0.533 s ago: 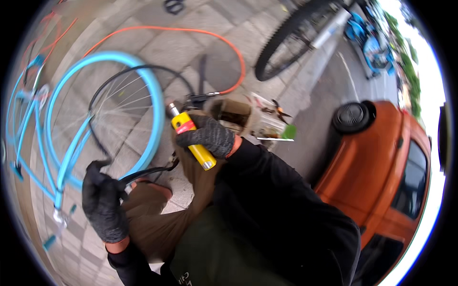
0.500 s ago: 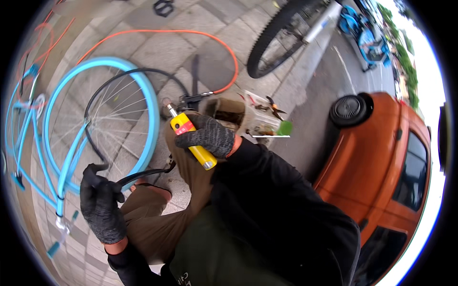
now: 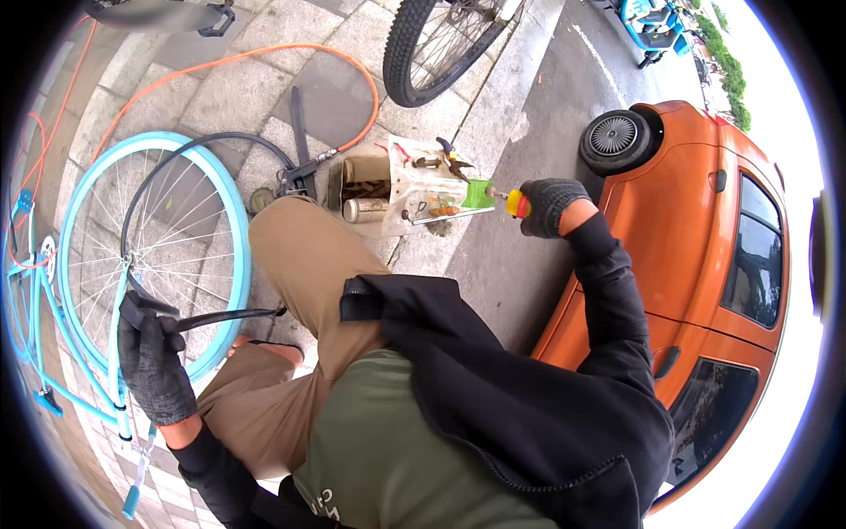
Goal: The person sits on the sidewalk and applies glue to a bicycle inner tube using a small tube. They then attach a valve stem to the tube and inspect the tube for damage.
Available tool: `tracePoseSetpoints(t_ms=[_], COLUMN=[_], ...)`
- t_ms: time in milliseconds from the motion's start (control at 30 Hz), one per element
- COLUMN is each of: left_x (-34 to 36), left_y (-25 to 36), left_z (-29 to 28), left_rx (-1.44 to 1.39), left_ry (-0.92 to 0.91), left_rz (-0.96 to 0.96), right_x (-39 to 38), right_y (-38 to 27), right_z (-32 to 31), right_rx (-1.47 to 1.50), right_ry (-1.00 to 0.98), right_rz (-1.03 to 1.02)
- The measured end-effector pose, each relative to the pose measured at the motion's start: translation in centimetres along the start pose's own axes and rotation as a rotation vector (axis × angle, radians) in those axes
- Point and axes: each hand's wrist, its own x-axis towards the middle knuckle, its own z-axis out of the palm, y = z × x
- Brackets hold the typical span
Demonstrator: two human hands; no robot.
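Observation:
My left hand, in a dark knit glove, grips a black inner tube at lower left, over the light-blue bicycle wheel. At upper right, my gloved right hand is closed round a yellow cylindrical tool with a red band and metal tip, mostly hidden by the fingers. The tip is beside a green piece at the end of an open tool container. Pliers and small tools lie on that container. My bent knee is just left of it.
The light-blue bicycle frame lies at left on the paving. An orange hose loops to a black connector. Another bicycle's tyre stands at top. An orange car is at right, with a blue scooter beyond.
My right hand has moved up and right with the yellow tool, away from my knee to the tool container. My left hand has shifted slightly left with the tube. The whole view has shifted.

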Motion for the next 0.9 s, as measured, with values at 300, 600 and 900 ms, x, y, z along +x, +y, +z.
tracePoseSetpoints(t_ms=[300, 600, 900], left_x=[-1.1, -2.0, -3.5], left_y=[0.4, 1.5, 1.9], left_z=[0.6, 1.1, 0.8], left_rx=[0.034, 0.016, -0.018], left_ry=[0.034, 0.040, 0.107], left_rz=[0.010, 0.017, -0.024], right_x=[2.8, 3.9, 10.4], right_y=[-1.3, -9.5, -11.4], right_z=[-0.3, -1.0, 0.3], right_rx=[0.063, 0.107, 0.071], right_ry=[0.113, 0.639, 0.597], right_rz=[-0.054, -0.519, -0.514])
